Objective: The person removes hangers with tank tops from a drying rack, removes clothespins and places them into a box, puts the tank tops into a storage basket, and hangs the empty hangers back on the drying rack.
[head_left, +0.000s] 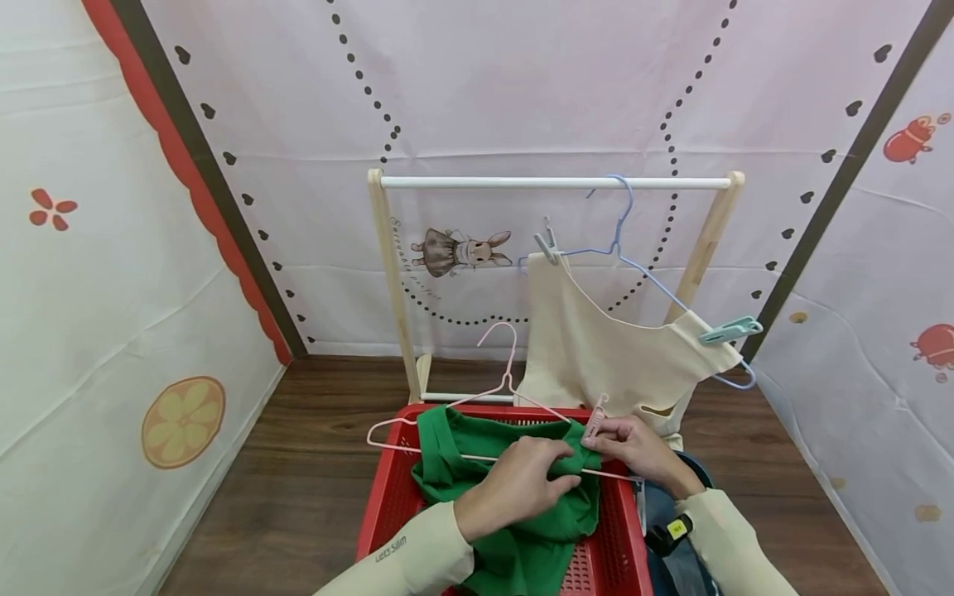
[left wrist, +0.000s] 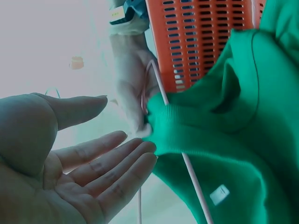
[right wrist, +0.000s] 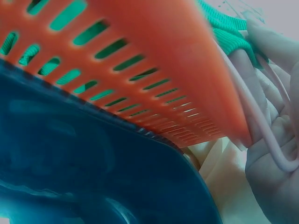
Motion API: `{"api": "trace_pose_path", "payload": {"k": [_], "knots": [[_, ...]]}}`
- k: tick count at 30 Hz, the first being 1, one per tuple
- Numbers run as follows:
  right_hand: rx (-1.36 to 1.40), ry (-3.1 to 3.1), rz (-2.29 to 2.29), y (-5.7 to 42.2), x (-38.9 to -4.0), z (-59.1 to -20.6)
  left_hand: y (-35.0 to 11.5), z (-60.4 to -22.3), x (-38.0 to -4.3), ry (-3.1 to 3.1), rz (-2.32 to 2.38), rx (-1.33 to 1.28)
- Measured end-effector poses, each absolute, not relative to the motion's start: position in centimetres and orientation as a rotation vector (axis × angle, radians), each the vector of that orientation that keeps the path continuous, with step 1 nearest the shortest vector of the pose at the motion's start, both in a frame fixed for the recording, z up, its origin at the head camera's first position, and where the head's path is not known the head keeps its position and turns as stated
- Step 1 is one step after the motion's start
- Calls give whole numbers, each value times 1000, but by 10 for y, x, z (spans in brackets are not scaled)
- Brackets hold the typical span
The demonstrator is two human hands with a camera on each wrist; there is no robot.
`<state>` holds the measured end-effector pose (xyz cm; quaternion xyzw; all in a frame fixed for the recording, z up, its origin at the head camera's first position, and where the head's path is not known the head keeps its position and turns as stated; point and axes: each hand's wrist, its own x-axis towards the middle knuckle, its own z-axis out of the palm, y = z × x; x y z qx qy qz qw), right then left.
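A green shirt [head_left: 514, 505] with ribbed trim hangs on a pink hanger [head_left: 509, 382] over the red basket [head_left: 380, 505]. My right hand [head_left: 639, 451] pinches the shirt's right shoulder edge between thumb and fingers, around the hanger's end. A pink clothespin [head_left: 595, 418] stands upright at those fingertips. In the left wrist view, the hanger's bar [left wrist: 196, 186] runs across the neck opening, where a small white label [left wrist: 219, 194] shows. My left hand [head_left: 517, 480] is spread over the shirt's front, its fingers extended towards the pinched shoulder [left wrist: 161, 126].
Behind the basket stands a wooden rack with a white rail [head_left: 492, 183]. A blue hanger [head_left: 617, 240] on it carries a cream garment [head_left: 611, 348], with a grey clothespin [head_left: 547, 244] and a teal clothespin [head_left: 730, 330]. A dark blue tub [right wrist: 93, 154] stands against the basket's right side.
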<state>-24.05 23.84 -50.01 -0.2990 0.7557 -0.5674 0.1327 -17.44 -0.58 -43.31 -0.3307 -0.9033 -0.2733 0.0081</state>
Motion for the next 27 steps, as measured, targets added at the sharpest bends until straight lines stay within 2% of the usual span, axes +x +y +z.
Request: {"api": "trace_pose_path", "payload": {"k": [18,27], "knots": [[-872,2186,-1662,239,-241,-502,-54,-425,-194,-2750,-1028,-771],[-889,2200,-1653,239,-242,-503,-82,-419,-206,-2720,-963,-523]]}}
